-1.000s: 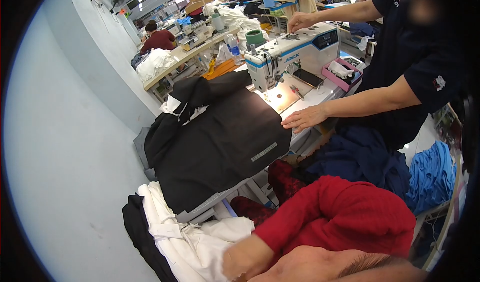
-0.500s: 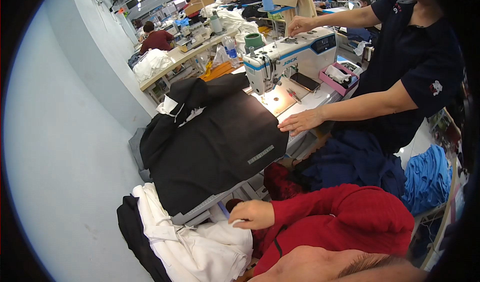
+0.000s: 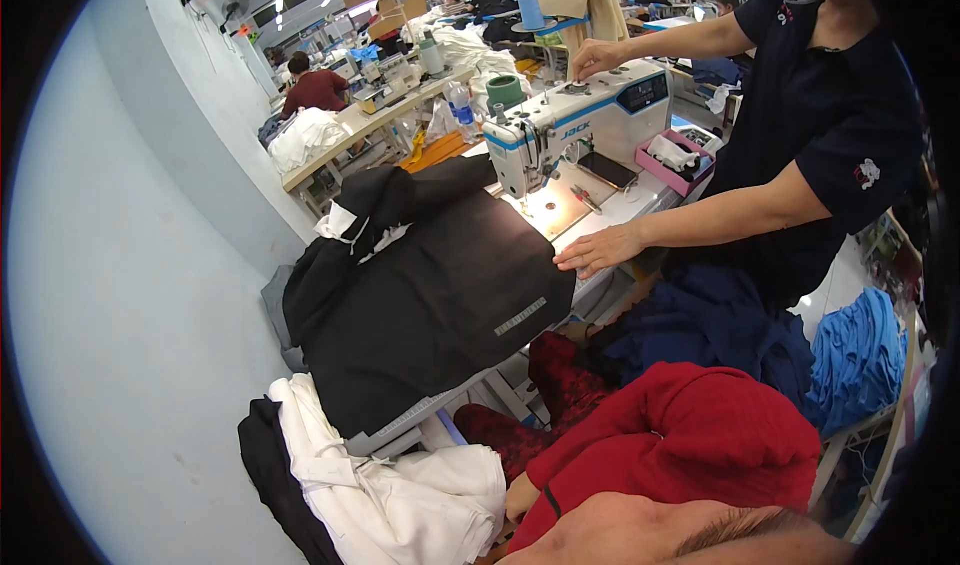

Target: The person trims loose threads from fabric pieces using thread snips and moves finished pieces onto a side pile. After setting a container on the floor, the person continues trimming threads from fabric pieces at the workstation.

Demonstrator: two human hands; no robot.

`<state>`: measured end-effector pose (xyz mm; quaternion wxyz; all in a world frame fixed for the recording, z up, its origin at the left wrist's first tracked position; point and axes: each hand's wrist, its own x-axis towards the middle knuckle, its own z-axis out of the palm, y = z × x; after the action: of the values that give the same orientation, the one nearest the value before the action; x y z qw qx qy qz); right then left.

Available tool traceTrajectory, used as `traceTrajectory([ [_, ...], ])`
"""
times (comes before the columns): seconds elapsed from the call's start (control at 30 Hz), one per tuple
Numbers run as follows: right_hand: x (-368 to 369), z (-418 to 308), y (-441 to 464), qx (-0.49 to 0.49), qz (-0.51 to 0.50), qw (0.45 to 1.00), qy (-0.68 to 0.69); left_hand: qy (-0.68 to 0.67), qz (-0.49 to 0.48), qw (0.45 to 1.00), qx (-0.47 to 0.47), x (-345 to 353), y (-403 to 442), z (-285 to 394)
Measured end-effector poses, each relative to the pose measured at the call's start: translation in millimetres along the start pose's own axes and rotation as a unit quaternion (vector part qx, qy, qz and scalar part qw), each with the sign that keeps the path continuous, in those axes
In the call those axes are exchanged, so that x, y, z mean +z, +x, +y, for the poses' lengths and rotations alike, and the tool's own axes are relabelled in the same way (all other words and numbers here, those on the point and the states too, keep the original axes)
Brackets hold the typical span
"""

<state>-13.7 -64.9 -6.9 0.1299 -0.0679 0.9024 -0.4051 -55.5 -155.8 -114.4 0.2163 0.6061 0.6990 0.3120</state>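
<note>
My right hand (image 3: pixel 520 497) shows only in part below the red sleeve (image 3: pixel 650 425), beside the white cloth (image 3: pixel 430 490) that hangs at the table's front. Its fingers are hidden, so whether it grips anything is unclear. My left hand is out of view. Black fabric (image 3: pixel 420 315) with a small pale printed strip lies spread over the sewing table. Behind it stands a white sewing machine (image 3: pixel 580 115), its lamp lighting the needle plate. A co-worker's hand (image 3: pixel 605 248) lies flat at the black fabric's right edge, and their other hand (image 3: pixel 598 60) touches the machine's top.
Small red-handled snips (image 3: pixel 586 199) and a phone (image 3: pixel 607 171) lie by the needle, near a pink box (image 3: pixel 676 161). Navy fabric (image 3: pixel 700 330) and a blue cloth pile (image 3: pixel 858 360) are at the right. A wall (image 3: pixel 130 295) bounds the left side.
My right hand has moved down from above the white cloth to its right edge, and its fingers have gone out of sight. The co-worker's hands stay in about the same places.
</note>
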Motion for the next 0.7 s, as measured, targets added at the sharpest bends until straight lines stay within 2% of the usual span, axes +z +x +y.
traceTrajectory([
  [0.1, -6, 1, -5, 0.007, -0.008, 1.000, 0.003, 0.002, 0.003, 1.000, -0.012, -4, -6, -8],
  [0.17, -13, 5, -15, 0.018, 0.020, 1.000, 0.014, 0.001, 0.007, 1.000, -0.028, -8, -16, -16],
  [0.2, -17, 9, -19, 0.026, 0.060, 0.998, 0.021, -0.001, 0.010, 0.999, -0.041, -11, -23, -22],
  [0.27, -18, 21, -30, 0.016, 0.243, 0.969, 0.048, -0.011, 0.030, 0.996, -0.082, -20, -49, -36],
  [0.33, -42, 10, -51, 0.050, 0.289, 0.950, 0.108, -0.020, 0.063, 0.988, -0.142, -34, -87, -42],
  [0.4, -35, 20, -49, 0.026, 0.407, 0.906, 0.116, -0.037, 0.118, 0.976, -0.179, -57, -120, -38],
  [0.43, -37, 18, -50, 0.046, 0.397, 0.904, 0.150, -0.042, 0.150, 0.968, -0.195, -72, -126, -30],
  [0.5, -34, 14, -49, 0.079, 0.381, 0.893, 0.228, -0.004, 0.314, 0.948, -0.049, -121, -104, 1],
  [0.53, -32, 13, -49, 0.092, 0.373, 0.883, 0.269, 0.041, 0.400, 0.914, 0.058, -152, -72, 25],
  [0.57, -30, 9, -49, 0.092, 0.363, 0.882, 0.286, 0.042, 0.413, 0.910, 0.009, -174, -64, 33],
  [0.63, -30, 2, -51, 0.091, 0.331, 0.903, 0.259, 0.098, 0.451, 0.887, -0.025, -224, -31, 55],
  [0.7, -30, -2, -53, 0.088, 0.310, 0.916, 0.239, 0.173, 0.451, 0.875, -0.024, -267, -8, 44],
])
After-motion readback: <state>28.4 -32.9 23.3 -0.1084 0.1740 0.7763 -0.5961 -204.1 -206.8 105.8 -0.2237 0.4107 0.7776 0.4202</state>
